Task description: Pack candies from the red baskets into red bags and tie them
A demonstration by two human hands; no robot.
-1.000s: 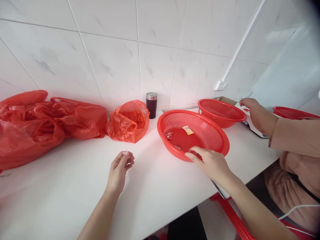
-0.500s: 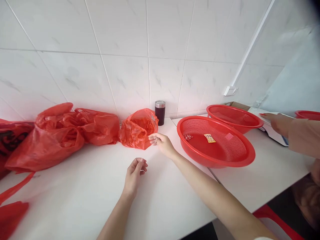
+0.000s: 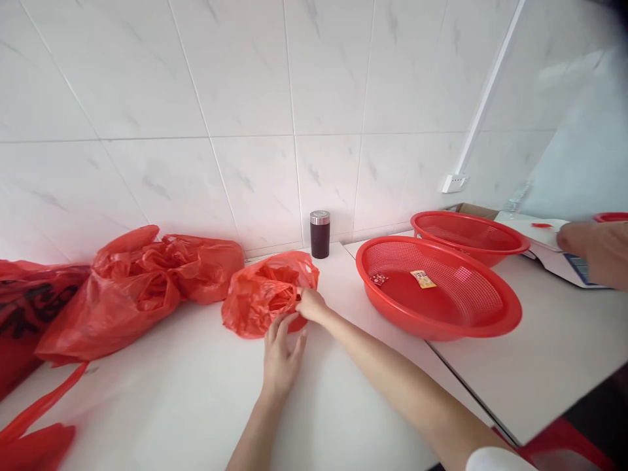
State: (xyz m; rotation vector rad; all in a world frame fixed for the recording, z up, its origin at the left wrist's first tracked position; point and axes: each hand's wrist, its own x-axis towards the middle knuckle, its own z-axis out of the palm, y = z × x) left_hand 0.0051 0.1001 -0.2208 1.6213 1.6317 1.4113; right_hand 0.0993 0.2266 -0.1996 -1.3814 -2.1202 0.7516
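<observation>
A crumpled red plastic bag [image 3: 252, 297] sits on the white table near the wall, its mouth facing up and toward me. My right hand [image 3: 312, 305] is at the bag's right side, fingers curled on its rim; the fingertips are partly hidden in the folds. In front of the bag, my left hand [image 3: 283, 358] touches its lower edge with fingers stretched out and thumb apart. Just behind the bag stands a dark tumbler [image 3: 320, 238] with a silver lid. What the bag holds cannot be made out.
More full red bags [image 3: 130, 288] crowd the left. To the right, a red perforated basket [image 3: 441, 330] holds two small packets [image 3: 422, 279]. Behind it are another red basket [image 3: 471, 237] and a white scale [image 3: 549, 252], with a co-worker's arm [image 3: 598, 252] over the scale.
Both my hands have come to the red bag: the right onto its rim, the left to its front edge with fingers opened out. The bag sits closer. The co-worker's hand has drawn back rightward.
</observation>
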